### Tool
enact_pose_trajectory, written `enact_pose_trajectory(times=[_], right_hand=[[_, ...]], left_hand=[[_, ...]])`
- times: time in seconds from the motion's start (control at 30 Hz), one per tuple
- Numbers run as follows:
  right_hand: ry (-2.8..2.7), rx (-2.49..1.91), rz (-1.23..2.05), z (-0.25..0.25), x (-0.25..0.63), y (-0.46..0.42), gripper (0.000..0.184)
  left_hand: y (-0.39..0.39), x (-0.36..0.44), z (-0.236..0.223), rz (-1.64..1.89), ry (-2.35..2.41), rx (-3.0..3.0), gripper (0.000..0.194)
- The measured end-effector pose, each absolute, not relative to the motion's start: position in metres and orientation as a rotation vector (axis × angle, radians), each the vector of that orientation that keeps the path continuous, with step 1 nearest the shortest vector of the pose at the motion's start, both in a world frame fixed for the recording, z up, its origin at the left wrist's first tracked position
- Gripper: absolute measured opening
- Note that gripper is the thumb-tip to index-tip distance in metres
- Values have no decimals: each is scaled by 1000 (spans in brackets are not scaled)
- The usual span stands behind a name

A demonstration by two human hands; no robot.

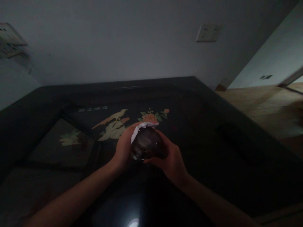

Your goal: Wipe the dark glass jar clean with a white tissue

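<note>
- Over the glossy black worktop, near its middle, a dark, rounded, shiny object is held; its surface is marked by pale glints, most clearly at the lower left.
- Both hands are closed around it: its left side is gripped by the left hand, with a crumpled white sheet caught against it, and its right side by the right hand, whose thumb is laid along the near edge.
- The worktop's far edge is bordered by a wall; past the right edge, pale floor is seen. Both edges are well apart from the hands.
- Whether the object is hollow or filled cannot be told.
</note>
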State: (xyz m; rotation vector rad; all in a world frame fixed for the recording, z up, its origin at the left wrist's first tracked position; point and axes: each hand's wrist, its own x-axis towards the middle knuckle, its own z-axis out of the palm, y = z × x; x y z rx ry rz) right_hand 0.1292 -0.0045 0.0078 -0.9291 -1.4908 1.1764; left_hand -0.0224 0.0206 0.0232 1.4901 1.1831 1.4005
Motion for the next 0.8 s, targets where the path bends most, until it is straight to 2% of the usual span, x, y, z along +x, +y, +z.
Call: enact_pose_trajectory(times=[0.13,0.27,0.33,0.53,0.7,0.8], right_hand=[[-1324,-904,1354,8,126,-5,69],[-1261,-846,1412,4,124,-5,57],[-1264,-835,1402,2,123,-6,58],[-1411,-938,1188,5,124,-8,72],[-1565,-959,987,5,128,-7,83],[-1578,-959,975,3,129,-6,83]], left_hand=[[8,-17,31,1505,1196,1638,45],[6,-18,31,1589,988,2049,42],[8,-20,29,1593,920,2113,42],[15,-21,31,1461,1050,1548,41],[24,-16,38,1195,1131,920,29],[26,-18,35,1144,1095,845,31]])
